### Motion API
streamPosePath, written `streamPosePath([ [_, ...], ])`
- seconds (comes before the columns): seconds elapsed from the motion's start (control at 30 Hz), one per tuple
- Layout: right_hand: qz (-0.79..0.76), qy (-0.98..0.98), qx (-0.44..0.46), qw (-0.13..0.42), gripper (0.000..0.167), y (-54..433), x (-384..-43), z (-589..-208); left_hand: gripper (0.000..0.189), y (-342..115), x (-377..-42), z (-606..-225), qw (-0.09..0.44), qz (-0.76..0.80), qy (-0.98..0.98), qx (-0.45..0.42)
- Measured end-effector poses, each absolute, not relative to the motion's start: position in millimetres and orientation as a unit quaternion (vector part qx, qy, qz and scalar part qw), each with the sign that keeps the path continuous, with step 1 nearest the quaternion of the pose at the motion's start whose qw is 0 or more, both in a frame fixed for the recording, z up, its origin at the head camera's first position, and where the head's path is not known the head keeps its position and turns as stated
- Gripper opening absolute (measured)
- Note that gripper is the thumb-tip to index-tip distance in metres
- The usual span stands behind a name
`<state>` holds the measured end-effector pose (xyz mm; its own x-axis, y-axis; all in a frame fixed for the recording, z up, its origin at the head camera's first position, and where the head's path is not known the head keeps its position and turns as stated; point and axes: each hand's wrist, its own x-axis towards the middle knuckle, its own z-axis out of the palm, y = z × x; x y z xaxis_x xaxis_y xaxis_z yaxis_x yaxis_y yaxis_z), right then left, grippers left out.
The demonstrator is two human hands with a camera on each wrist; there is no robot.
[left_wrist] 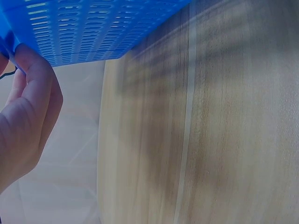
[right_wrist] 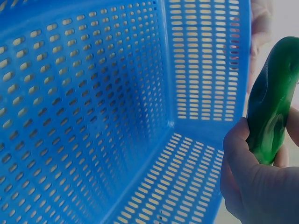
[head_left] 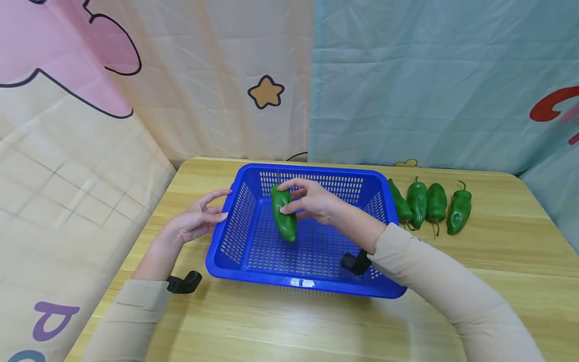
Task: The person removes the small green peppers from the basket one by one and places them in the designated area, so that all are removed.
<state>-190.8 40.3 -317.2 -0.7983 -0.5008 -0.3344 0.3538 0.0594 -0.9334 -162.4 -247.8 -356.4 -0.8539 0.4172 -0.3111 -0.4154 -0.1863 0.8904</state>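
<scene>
A green pepper hangs over the inside of a blue plastic basket, stem end up and tip downward. My right hand grips it from the right, between thumb and fingers. The right wrist view shows the same pepper, glossy and thick, with the perforated basket wall beside it. At the basket's left rim, my left hand pinches the edge with thumb and fingertips. In the left wrist view, the fingers bend up at that rim, under the slotted side.
Right of the basket, several more green peppers lie in a row on the wooden table; the leftmost is partly behind the rim. Patterned curtains enclose the back and sides. A black wrist mount sits on each arm.
</scene>
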Motion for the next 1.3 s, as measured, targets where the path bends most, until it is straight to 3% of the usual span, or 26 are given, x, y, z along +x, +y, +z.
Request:
streamPosePath([
  [1.3, -0.674, 0.673, -0.084, 0.292, 0.051, 115.6, -185.6, -299.0, 0.055, -247.9, -162.0, -356.3, 0.273, 0.771, 0.575, 0.003],
])
